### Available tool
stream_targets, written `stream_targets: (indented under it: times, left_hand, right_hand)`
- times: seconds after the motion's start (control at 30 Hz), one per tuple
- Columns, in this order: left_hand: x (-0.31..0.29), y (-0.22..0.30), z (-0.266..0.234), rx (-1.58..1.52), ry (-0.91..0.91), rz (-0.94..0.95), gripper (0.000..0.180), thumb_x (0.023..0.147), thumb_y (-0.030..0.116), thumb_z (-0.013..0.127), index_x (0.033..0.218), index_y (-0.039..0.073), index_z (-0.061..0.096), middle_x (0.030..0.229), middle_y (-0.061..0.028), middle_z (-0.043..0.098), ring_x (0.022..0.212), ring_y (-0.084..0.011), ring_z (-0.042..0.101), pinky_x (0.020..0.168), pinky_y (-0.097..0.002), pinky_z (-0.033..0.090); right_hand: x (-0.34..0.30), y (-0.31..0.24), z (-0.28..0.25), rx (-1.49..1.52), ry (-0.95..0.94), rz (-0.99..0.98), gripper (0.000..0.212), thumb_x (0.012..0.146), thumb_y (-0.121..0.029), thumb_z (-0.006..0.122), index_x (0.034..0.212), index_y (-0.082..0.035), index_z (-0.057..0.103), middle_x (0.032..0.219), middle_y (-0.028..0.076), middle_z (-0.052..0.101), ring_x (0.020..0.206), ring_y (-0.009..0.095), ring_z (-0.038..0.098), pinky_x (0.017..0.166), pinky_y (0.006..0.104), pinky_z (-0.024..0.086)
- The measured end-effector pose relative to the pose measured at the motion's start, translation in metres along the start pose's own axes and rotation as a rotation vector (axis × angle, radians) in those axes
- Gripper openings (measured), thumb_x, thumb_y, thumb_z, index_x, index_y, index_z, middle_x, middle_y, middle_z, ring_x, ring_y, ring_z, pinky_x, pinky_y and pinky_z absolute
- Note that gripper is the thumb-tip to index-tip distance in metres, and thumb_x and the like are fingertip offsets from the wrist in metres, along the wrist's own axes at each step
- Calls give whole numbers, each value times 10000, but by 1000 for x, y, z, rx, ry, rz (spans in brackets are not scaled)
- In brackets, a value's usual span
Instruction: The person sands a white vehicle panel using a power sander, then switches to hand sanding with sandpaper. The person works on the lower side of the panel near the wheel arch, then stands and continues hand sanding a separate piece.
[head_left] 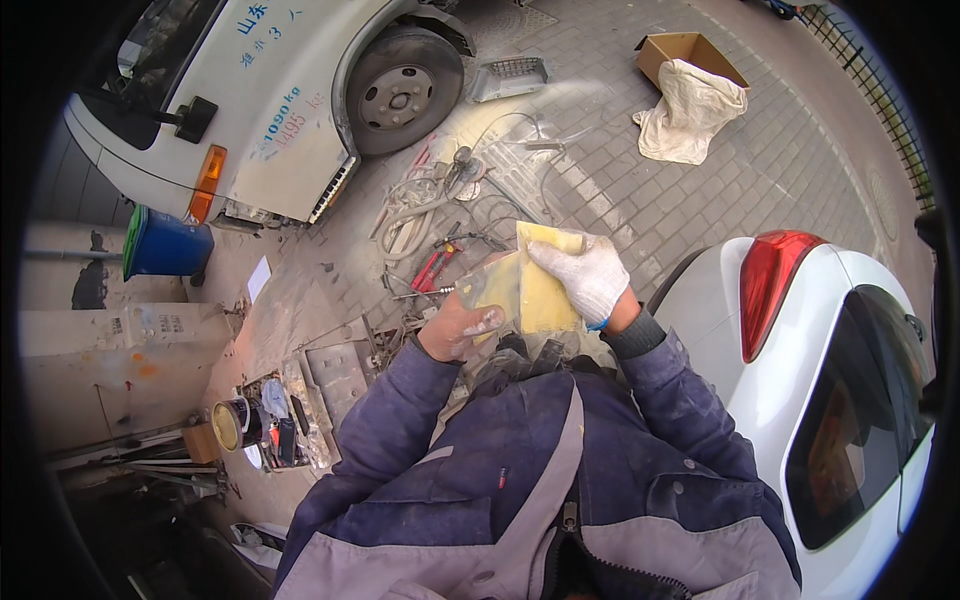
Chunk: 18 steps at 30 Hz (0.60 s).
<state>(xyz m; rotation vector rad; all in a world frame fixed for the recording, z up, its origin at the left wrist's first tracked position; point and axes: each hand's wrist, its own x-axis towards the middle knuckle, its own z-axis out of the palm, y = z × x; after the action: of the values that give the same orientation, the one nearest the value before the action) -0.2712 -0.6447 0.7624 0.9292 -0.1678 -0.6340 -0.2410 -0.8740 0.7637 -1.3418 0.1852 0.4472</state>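
1. Nearest to the camera, one dusty navy-and-grey work jacket is seen, its sleeves stretched forward.
2. Just beyond it, a yellow flat piece is held between the hands, above the cluttered paving; whether it is a folded sheet or a coated plate cannot be told.
3. By the right hand, in a white glove, the piece is grasped at its upper right, the fingers closed over it.
4. By the bare left hand, smudged with something pale, a duller yellowish portion at the left appears to be pinched; whether that is a second piece cannot be told.
5. For good handling, the piece is probably best gripped near its edges, so that the broad face is neither smeared nor creased.
6. Even pressure should be applied from both sides, and contact with the dusty ground is best avoided, since grit could be picked up.
7. Of vehicles, two are counted: one white truck, with one wheel and one orange lamp shown, and one white car, with one red tail light.
8. Also counted are one open cardboard box, one pale cloth draped over it, one grey crate, one blue bin, one round tin and one red tool.
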Motion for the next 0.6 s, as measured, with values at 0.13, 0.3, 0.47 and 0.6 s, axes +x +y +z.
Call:
stream_targets:
  times: [0.13, 0.3, 0.47, 0.6]
  left_hand:
    - [8, 9, 6, 254, 55, -113, 866, 908, 105, 867, 1629, 21, 393, 1498, -104, 611, 1378, -202, 594, 1153, -389, 478]
    - [13, 11, 15, 298, 102, -205, 871, 838, 78, 870, 1597, 5, 449, 1461, -109, 642, 1310, -216, 644, 1112, -394, 508]
    - [16, -2, 7, 136, 39, -153, 859, 820, 67, 873, 1579, 13, 474, 1466, -116, 654, 1327, -226, 644, 1135, -394, 499]
    - [14, -13, -1, 181, -6, -228, 898, 813, 84, 874, 1605, 20, 456, 1489, -120, 645, 1353, -249, 637, 1165, -407, 479]
  right_hand:
    - [-6, -12, 6, -149, -62, -41, 373, 1010, -288, 776, 1224, 17, 775, 1008, 92, 815, 846, 143, 771, 758, 304, 618]
    - [-15, -26, 11, -239, -144, -100, 368, 1006, -307, 766, 1209, 0, 786, 1004, 111, 821, 852, 155, 781, 759, 302, 617]
    - [-20, -32, 11, -317, -236, -152, 353, 989, -314, 778, 1197, -29, 798, 982, 108, 822, 856, 156, 781, 768, 311, 622]
    - [-20, -31, 10, -494, -313, -179, 369, 973, -375, 785, 1183, -73, 810, 993, 103, 820, 880, 180, 782, 802, 329, 623]
